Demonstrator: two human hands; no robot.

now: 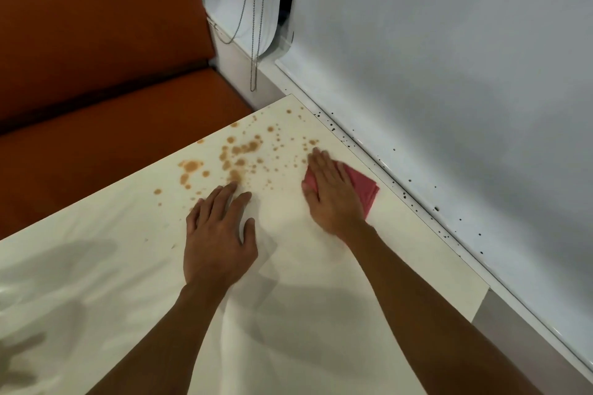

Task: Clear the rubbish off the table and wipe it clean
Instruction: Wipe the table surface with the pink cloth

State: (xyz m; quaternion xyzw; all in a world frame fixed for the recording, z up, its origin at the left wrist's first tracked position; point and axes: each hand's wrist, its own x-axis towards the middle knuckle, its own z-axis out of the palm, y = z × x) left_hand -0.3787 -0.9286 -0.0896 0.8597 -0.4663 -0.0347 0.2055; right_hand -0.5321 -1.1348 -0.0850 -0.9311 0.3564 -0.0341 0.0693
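Observation:
The cream-white table (pixel 96 266) carries many orange-brown spill spots (pixel 237 151) across its far corner. My right hand (pixel 330 192) lies flat with straight fingers on a folded pink cloth (pixel 364 189), pressing it onto the table just right of the spots. My left hand (pixel 218 234) rests flat on the tabletop, fingers spread, its fingertips at the near edge of the stains. A faint wet, glossy patch shows on the surface between and below the hands.
An orange upholstered bench (pixel 96 90) stands beyond the table's left edge. A white sill (pixel 401 189) dotted with dark specks runs along the right edge, under a pale blind (pixel 449 58). Bead cords (pixel 255 42) hang in the far corner.

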